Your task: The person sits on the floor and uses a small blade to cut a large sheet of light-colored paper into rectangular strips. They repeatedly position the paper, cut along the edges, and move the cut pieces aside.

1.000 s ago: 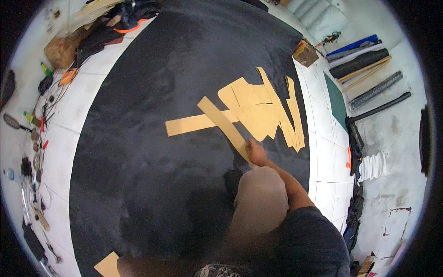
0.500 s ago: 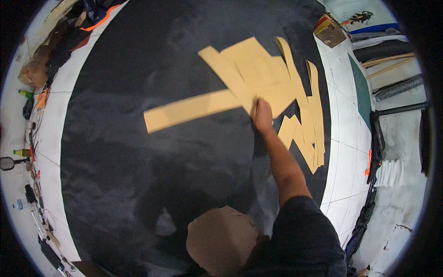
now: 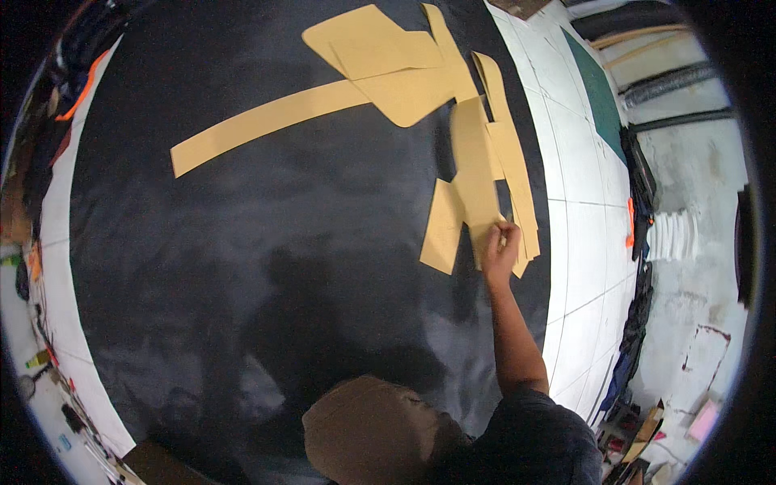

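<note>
My right hand (image 3: 501, 249) pinches the lower end of a long tan card pattern strip (image 3: 473, 153). The strip reaches away from me, with its far part raised over the black fabric (image 3: 267, 210). Beside it, to the right, more narrow tan pattern pieces (image 3: 517, 182) overlap, one with a curled far end. To the left of the strip is a short tan piece (image 3: 440, 230). Farther off, wide tan pattern pieces (image 3: 388, 61) overlap one another, and a long band (image 3: 267, 125) runs out leftward from under them. My left hand does not show.
White floor tiles (image 3: 574, 234) border the fabric on the right. Past them, dark rolls and poles (image 3: 679, 81) lean by the wall, near a stack of white items (image 3: 673, 234). Cluttered tools and bottles line the left edge. A pink object (image 3: 706, 420) lies at lower right.
My right hand has left the wide pieces and come nearer and to the right. It now holds a strip over the right-hand pieces. The whole view has shifted too.
</note>
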The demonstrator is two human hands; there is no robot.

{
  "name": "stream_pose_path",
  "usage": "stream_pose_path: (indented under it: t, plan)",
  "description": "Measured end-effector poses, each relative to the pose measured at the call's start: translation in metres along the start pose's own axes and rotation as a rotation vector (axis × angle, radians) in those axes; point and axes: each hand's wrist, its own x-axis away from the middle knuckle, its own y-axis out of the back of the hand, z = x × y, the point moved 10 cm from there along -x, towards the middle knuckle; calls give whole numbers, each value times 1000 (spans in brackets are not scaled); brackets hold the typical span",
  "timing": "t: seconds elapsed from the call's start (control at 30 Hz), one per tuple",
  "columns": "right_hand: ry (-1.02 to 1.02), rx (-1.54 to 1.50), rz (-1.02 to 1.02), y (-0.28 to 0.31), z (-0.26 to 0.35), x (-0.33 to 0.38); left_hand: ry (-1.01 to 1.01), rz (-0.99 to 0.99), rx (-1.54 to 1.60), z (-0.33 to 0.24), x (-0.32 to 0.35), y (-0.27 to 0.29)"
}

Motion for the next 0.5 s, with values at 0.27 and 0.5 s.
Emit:
stream_pose_path:
  t: [0.27,0.5]
  plan:
    - [-179,112,-299,-32,-113,-46,-47,10,-46,-35,-8,-3]
    - [-60,-231,-314,-119,-2,-200,-76,-6,-45,-43,-9,1]
